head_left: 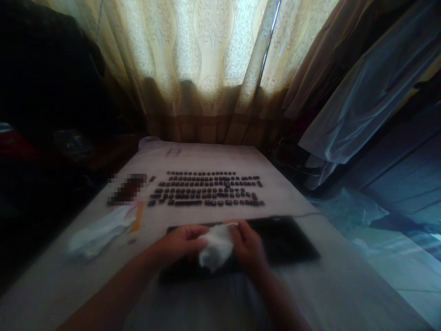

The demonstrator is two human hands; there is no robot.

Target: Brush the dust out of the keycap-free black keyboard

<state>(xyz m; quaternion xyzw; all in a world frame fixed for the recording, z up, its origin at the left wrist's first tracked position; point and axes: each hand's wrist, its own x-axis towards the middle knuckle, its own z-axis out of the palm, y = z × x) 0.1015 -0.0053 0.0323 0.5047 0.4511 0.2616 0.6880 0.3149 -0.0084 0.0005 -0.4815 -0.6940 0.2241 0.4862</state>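
Note:
Between my two hands is a crumpled white tissue point(216, 247). My left hand point(186, 240) pinches its left side with thumb and fingers together. On the other side, my right hand point(246, 241) is closed around the tissue's right edge. Both hands are over a black keyboard base point(289, 239), whose middle they partly hide; its key area looks bare and dark. Behind it, loose black keycaps point(188, 202) lie in several rows on the pale cloth.
A white bag or tissue pack point(99, 232) lies on the left of the cloth-covered table point(213, 158), beside an orange strip point(138, 217) and a blurred-out dark object point(129, 189). A cable point(306, 214) runs right from the keyboard. Curtains point(210, 55) hang behind.

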